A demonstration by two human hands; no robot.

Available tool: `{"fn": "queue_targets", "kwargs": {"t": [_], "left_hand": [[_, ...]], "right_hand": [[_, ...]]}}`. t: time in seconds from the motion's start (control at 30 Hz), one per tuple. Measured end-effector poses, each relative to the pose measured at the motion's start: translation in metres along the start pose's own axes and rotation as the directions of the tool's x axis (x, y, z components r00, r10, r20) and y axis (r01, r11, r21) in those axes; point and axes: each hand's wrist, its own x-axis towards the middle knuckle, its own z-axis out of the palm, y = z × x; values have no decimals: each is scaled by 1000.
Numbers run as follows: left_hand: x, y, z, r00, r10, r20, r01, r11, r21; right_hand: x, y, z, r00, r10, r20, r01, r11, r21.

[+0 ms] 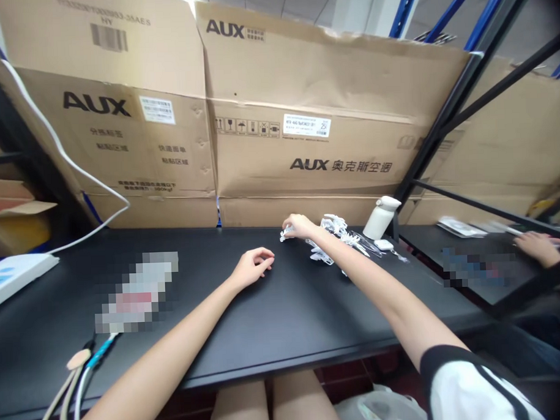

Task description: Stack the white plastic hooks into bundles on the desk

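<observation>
My right hand point(299, 226) reaches to the back middle of the black table point(257, 333), its fingers closed on a small white piece point(285, 234). Beside it, under and behind my right forearm, lies a tangled pile of white plastic pieces point(322, 252). My left hand point(253, 267) rests on the table to the left and nearer to me, fingers curled, with thumb and fingertips close together. Whether anything sits between those fingertips is too small to tell.
A white bottle point(381, 217) and a small white case point(383, 245) stand right of the pile. A blurred device point(138, 291) with cables and a white power strip point(20, 274) lie left. Cardboard point(305, 142) walls the back. Another person's hand point(538, 248) shows at right.
</observation>
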Motion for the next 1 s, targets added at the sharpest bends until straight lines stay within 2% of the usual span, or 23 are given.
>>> {"fn": "queue_targets", "kwargs": {"t": [0.1,0.2,0.33,0.4,0.47,0.53,0.63,0.7,0.8,1.0], "left_hand": [[0,5,-1,995,-43,-85,31,991,-133],[0,8,-4,974,-137,-179,88,962,-257],[2,8,-7,943,-217,-253,103,911,-398],[2,8,-9,946,-223,-234,97,886,-454],[2,9,-11,970,-187,-155,86,861,-502],[1,9,-13,987,-139,-78,78,847,-526],[0,10,-14,990,-123,-62,76,863,-499],[0,10,-13,992,-109,-71,63,880,-470],[-2,12,-11,996,-71,-61,36,892,-451],[-9,19,3,993,83,79,-44,912,-407]], "right_hand": [[3,-10,-2,997,-38,-68,48,989,142],[3,-22,-1,990,-27,-136,68,951,303],[-10,-47,14,981,48,-186,56,852,520],[-23,-61,26,955,238,-180,26,535,844],[-39,-73,36,939,320,-125,36,270,962],[-53,-80,44,932,355,-76,40,108,993],[-65,-81,51,923,384,-27,46,-41,998],[-69,-79,56,924,383,-8,51,-100,994],[-72,-77,62,921,387,-36,93,-129,987],[-79,-89,70,912,406,-61,124,-131,983]]}}
